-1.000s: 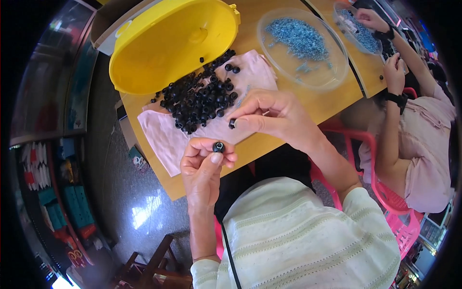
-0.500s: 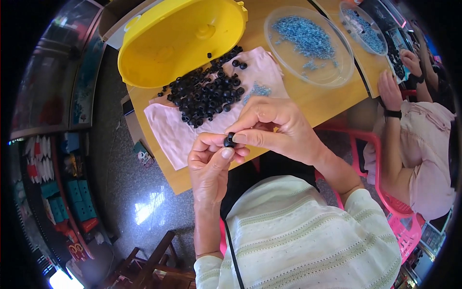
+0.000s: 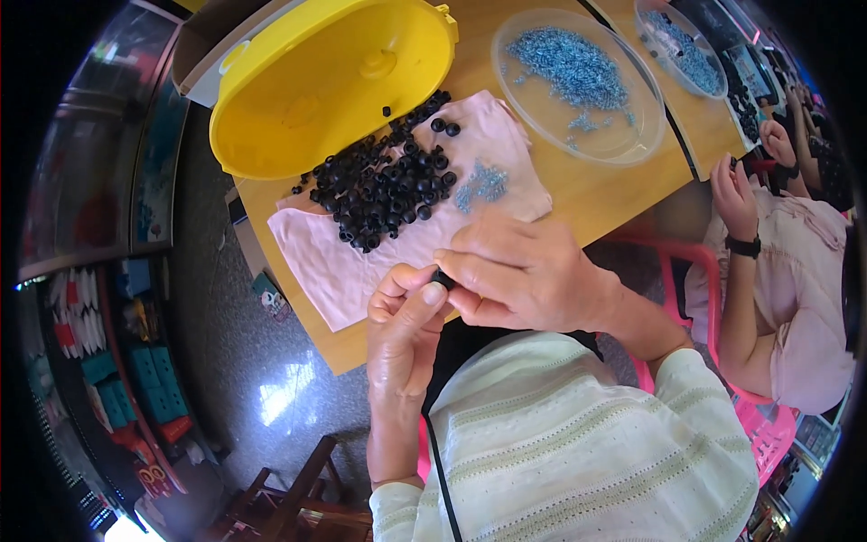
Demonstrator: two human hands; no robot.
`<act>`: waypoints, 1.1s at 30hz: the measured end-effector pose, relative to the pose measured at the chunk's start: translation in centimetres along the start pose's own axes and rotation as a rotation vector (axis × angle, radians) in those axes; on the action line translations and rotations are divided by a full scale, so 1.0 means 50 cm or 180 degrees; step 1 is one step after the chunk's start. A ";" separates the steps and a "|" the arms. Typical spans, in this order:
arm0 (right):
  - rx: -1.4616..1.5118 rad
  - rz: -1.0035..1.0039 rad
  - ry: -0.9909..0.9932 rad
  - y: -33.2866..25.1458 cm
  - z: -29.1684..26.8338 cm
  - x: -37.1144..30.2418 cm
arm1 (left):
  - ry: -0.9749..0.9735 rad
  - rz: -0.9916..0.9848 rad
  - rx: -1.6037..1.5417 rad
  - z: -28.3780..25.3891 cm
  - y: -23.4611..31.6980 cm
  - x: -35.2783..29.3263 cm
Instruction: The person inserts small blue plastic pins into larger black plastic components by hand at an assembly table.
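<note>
Just past the table's near edge, my left hand [image 3: 405, 318] is closed with thumb and fingers around a small round black plastic piece [image 3: 442, 279]. My right hand [image 3: 533, 275] meets it there, its fingertips pinched against the same piece and covering part of it. Whether a smaller bit sits between the right fingertips is hidden. Beyond the hands, a heap of similar black pieces [image 3: 388, 190] lies on a pink cloth [image 3: 316, 262]. A little scatter of tiny clear-blue pieces [image 3: 483, 184] rests on the cloth's right side.
A yellow plastic tub [image 3: 316, 99] lies tilted behind the heap, its hollow facing me. Farther right stands a clear round tray [image 3: 646, 144] of blue pieces. Another person's hand [image 3: 736, 194] is at the right, beside a pink chair [image 3: 668, 280]. A wooden stool [image 3: 280, 492] stands lower left.
My right hand has turned over the black piece, its fingers now curled more and hiding more of it. Both hands have shifted slightly toward me and right.
</note>
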State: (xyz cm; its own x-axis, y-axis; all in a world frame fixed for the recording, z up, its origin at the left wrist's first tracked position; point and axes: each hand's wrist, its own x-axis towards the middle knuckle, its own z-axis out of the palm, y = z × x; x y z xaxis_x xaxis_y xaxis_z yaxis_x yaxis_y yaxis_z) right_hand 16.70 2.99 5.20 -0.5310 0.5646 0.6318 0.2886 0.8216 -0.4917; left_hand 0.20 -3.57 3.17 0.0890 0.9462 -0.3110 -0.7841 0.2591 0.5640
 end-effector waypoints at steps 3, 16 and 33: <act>0.0111 -0.0134 -0.0133 0.005 0.002 -0.012 | 0.0016 -0.0188 0.0035 -0.004 0.001 0.002; 0.0467 0.0584 0.0196 0.074 -0.001 0.001 | 0.0067 0.0476 0.1338 0.025 0.067 0.072; -0.0366 0.1482 0.0210 0.218 0.049 0.028 | 0.0717 0.4065 0.4940 0.119 0.420 0.391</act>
State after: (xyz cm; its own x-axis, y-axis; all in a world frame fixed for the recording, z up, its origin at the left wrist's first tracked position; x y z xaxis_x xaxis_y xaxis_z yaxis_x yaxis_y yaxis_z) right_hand 17.14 12.55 -0.75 -0.2740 0.8752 0.3988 0.5717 0.4817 -0.6642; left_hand -10.86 21.51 13.51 -0.1391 0.6818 0.7182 0.7748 -0.3767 0.5077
